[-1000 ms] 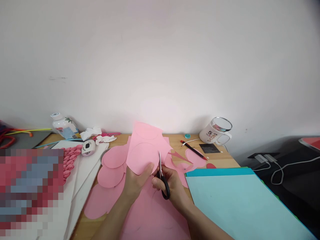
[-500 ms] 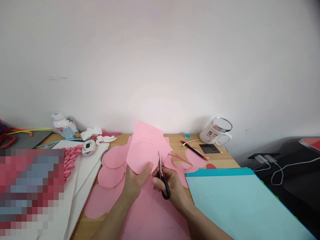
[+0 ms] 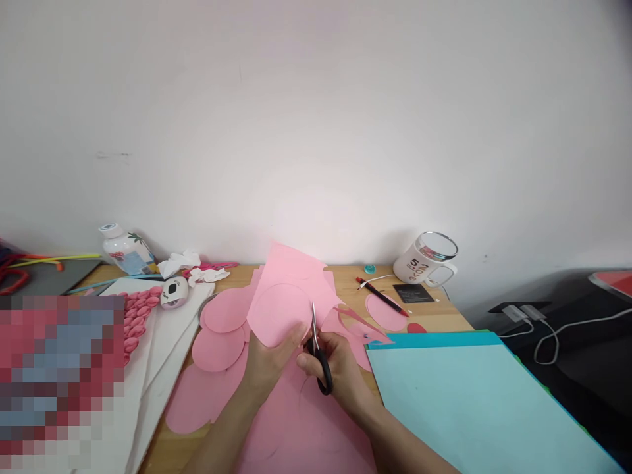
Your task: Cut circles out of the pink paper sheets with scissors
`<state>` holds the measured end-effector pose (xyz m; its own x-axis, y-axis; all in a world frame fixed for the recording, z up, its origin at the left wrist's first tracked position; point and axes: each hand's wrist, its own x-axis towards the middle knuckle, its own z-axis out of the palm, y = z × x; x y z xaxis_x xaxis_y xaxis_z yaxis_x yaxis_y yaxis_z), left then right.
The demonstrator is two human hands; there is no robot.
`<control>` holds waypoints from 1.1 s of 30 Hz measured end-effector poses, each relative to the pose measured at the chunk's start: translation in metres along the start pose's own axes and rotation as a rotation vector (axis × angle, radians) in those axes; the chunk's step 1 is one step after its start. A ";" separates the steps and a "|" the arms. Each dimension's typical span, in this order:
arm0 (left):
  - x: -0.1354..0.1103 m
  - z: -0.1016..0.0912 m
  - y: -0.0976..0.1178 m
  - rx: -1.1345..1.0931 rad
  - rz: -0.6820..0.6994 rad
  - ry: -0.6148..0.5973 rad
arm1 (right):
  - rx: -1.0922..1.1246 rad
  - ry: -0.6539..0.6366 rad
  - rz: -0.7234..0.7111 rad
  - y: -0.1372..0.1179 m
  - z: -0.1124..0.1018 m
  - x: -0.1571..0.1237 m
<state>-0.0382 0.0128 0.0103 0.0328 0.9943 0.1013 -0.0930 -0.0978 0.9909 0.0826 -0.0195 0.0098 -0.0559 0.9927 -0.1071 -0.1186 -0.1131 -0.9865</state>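
Observation:
My left hand (image 3: 274, 359) grips the lower edge of a sheet of pink paper (image 3: 293, 270), thumb on top. A circle outline is drawn on the sheet. In my right hand (image 3: 336, 365) is a pair of scissors (image 3: 323, 372) with black handles, its blades pointing up at the right side of the drawn circle. A narrow pink offcut (image 3: 363, 322) hangs off to the right. Under the hands lies more pink paper (image 3: 301, 434) with faint curved lines. Several cut pink circles (image 3: 217, 345) overlap to the left.
At the right lies a light blue sheet stack (image 3: 459, 395). Behind it are a white mug (image 3: 424, 260), a black pen (image 3: 382, 297) and a black card (image 3: 413, 293). On the left stand a white bottle (image 3: 127, 250), crumpled tissue (image 3: 180, 262) and a small white device (image 3: 174, 291).
The pink sheet has shifted slightly down and left in my left hand. The offcut at the right now reaches further right. Both hands keep their hold.

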 end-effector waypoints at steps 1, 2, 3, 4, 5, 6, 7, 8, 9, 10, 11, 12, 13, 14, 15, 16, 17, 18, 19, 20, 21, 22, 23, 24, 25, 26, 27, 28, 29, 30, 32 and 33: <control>-0.001 0.001 0.001 -0.008 -0.006 -0.027 | 0.000 0.007 -0.006 -0.001 -0.001 0.000; -0.001 0.002 0.002 -0.015 -0.017 -0.047 | 0.001 0.013 -0.012 -0.002 -0.001 0.000; -0.002 0.003 0.004 -0.020 -0.030 -0.056 | 0.004 0.011 -0.016 -0.003 -0.002 0.000; -0.003 0.004 0.006 -0.024 -0.041 -0.055 | 0.012 0.007 -0.019 -0.003 -0.003 0.000; -0.004 0.005 0.007 -0.026 -0.047 -0.048 | 0.021 -0.002 -0.021 -0.003 -0.003 0.000; -0.004 0.006 0.009 -0.027 -0.050 -0.040 | 0.029 -0.012 -0.021 -0.003 -0.003 0.000; -0.004 0.006 0.010 -0.024 -0.050 -0.033 | 0.036 -0.017 -0.022 -0.002 -0.003 0.000; -0.004 0.007 0.011 -0.021 -0.049 -0.032 | 0.040 -0.020 -0.025 -0.002 -0.003 0.000; -0.004 0.007 0.012 -0.017 -0.049 -0.034 | 0.039 -0.019 -0.030 -0.002 -0.003 0.000; -0.004 0.006 0.012 -0.011 -0.049 -0.043 | 0.035 -0.018 -0.035 -0.001 -0.003 0.000; -0.003 0.006 0.012 -0.004 -0.048 -0.052 | 0.028 -0.019 -0.040 -0.001 -0.003 0.000; -0.003 0.005 0.013 0.002 -0.048 -0.060 | 0.022 -0.020 -0.044 -0.001 -0.003 0.000; -0.003 0.005 0.013 0.006 -0.049 -0.065 | 0.017 -0.023 -0.047 -0.001 -0.003 0.000; -0.003 0.005 0.013 0.007 -0.048 -0.069 | 0.012 -0.026 -0.049 -0.001 -0.003 0.000; -0.003 0.004 0.013 0.007 -0.048 -0.070 | 0.006 -0.026 -0.050 -0.001 -0.003 0.000; -0.002 0.004 0.012 0.007 -0.046 -0.068 | 0.000 -0.022 -0.051 0.000 -0.004 0.000; -0.002 0.004 0.012 0.008 -0.046 -0.067 | -0.007 -0.017 -0.052 0.000 -0.004 0.000; -0.002 0.003 0.011 0.011 -0.045 -0.068 | -0.014 -0.013 -0.054 0.000 -0.004 0.001; -0.002 0.003 0.009 0.015 -0.043 -0.071 | -0.020 -0.011 -0.054 0.000 -0.004 0.001; -0.001 0.002 0.008 0.017 -0.041 -0.076 | -0.023 -0.011 -0.053 0.000 -0.004 0.001; -0.001 0.001 0.006 0.015 -0.036 -0.082 | -0.023 -0.014 -0.051 0.000 -0.004 0.001; 0.000 0.000 0.004 0.007 -0.029 -0.086 | -0.021 -0.017 -0.052 0.000 -0.005 0.001; 0.000 -0.001 0.002 -0.002 -0.021 -0.088 | -0.017 -0.020 -0.053 -0.001 -0.005 0.001; 0.000 -0.001 0.001 -0.011 -0.016 -0.086 | -0.014 -0.021 -0.055 -0.001 -0.005 0.001; 0.001 -0.002 0.000 -0.016 -0.014 -0.084 | -0.010 -0.022 -0.056 -0.001 -0.004 0.001; 0.001 -0.002 0.000 -0.018 -0.016 -0.083 | -0.007 -0.023 -0.056 -0.001 -0.004 0.001; 0.001 -0.002 0.000 -0.016 -0.018 -0.084 | -0.003 -0.025 -0.055 0.000 -0.004 0.001; 0.000 -0.002 0.000 -0.013 -0.017 -0.084 | 0.001 -0.025 -0.055 0.000 -0.004 0.001; 0.000 -0.002 0.001 -0.009 -0.014 -0.084 | 0.005 -0.024 -0.055 0.001 -0.005 0.001; 0.000 -0.002 0.001 -0.008 -0.010 -0.083 | 0.008 -0.022 -0.056 0.002 -0.005 0.001; 0.000 -0.002 0.001 -0.013 -0.007 -0.080 | 0.003 -0.021 -0.056 0.004 -0.005 0.001; 0.000 -0.002 0.001 -0.020 -0.008 -0.078 | -0.005 -0.021 -0.051 0.004 -0.006 0.001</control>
<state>-0.0404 0.0125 0.0114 0.1107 0.9887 0.1010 -0.1119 -0.0886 0.9898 0.0875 -0.0188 0.0049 -0.0708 0.9960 -0.0539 -0.1164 -0.0619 -0.9913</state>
